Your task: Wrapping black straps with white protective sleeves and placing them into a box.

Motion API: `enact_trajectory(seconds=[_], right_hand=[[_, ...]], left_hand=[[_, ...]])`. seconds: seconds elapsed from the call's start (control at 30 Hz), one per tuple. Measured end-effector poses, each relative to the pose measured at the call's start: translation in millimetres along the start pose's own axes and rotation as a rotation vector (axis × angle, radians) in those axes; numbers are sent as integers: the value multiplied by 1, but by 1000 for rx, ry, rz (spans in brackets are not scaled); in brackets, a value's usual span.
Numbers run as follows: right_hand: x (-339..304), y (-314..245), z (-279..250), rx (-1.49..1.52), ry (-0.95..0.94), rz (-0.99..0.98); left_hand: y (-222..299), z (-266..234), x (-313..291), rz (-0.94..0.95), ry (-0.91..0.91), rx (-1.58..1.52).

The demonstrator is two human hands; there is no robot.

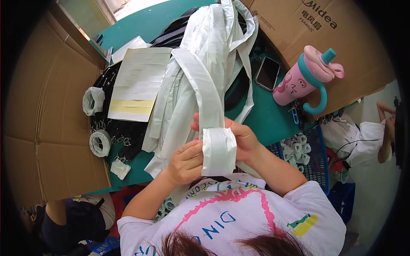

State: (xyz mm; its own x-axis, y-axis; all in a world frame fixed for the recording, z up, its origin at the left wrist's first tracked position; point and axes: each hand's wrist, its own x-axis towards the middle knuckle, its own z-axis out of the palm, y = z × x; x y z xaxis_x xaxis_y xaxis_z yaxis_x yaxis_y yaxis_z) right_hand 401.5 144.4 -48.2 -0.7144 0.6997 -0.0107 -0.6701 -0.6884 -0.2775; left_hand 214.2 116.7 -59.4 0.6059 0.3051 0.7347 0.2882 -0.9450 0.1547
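left hand (187, 161) and right hand (247, 141) hold a white strip (219, 152) between them.

Right hand (244, 138): room to pass over green tabletop (265, 119) between white strips (181, 98) and pink cup (294, 83). Phone (268, 74) narrows far end. Cardboard (64, 123) walls off left edge.

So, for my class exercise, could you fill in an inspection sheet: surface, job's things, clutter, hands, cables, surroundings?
Surface: green tabletop, largely covered.
Job's things: wound white strip; loose white strips heaped beyond it; white rolls at left.
Clutter: pink tumbler, smartphone, paper sheet with yellow bands.
Hands: left hand and right hand both hold the wound white strip.
Cables: thin dark cord-like line at far right; nature unclear.
Surroundings: cardboard at left and right; blue basket of white rolls; people on both sides.
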Motion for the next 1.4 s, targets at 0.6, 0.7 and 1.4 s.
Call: enact_trajectory(seconds=[0.6,0.7,1.4], right_hand=[[-8,-35,-2,-1727,-85,-268],[2,-54,3,-1968,-256,-400],[15,-25,8,-1951,242,-685]], left_hand=[[-3,-5,8,-1259,-142,-1470],[-14,-1,16,-1368,-6,-1879],[-53,-17,66,-1122,441,-1241]])
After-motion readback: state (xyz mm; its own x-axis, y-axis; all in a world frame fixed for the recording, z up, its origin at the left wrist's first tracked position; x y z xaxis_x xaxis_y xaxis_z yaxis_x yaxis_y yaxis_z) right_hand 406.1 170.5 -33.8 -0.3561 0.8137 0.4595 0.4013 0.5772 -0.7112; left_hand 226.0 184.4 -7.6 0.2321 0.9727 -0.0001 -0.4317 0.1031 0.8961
